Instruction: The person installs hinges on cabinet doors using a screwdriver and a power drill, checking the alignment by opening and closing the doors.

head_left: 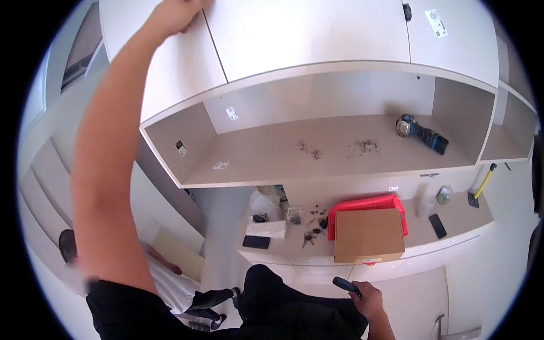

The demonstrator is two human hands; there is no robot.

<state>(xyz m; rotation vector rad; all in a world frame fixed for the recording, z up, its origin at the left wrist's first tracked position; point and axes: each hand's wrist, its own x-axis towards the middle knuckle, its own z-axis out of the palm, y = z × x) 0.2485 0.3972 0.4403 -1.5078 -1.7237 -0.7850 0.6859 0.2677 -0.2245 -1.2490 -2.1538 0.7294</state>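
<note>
My left hand (177, 16) is raised to the front of the white upper cabinet, by the gap between the left door (181, 62) and the wide middle door (306, 34). Its fingers are bent against the door edge; the frame's top cuts part of them off, so what they grip cannot be made out. Low at the right, in front of my body, my right hand (369, 299) is closed around a dark tool handle (345, 285) with a rounded end. Any shaft it has is hidden.
The open shelf (266, 153) holds small scattered hardware (362, 147) and a blue-black power tool (422, 135). On the lower counter are a cardboard box (369, 235) over a red case (368, 202), keys (309, 239) and phones (437, 226). Another person (178, 283) is at lower left.
</note>
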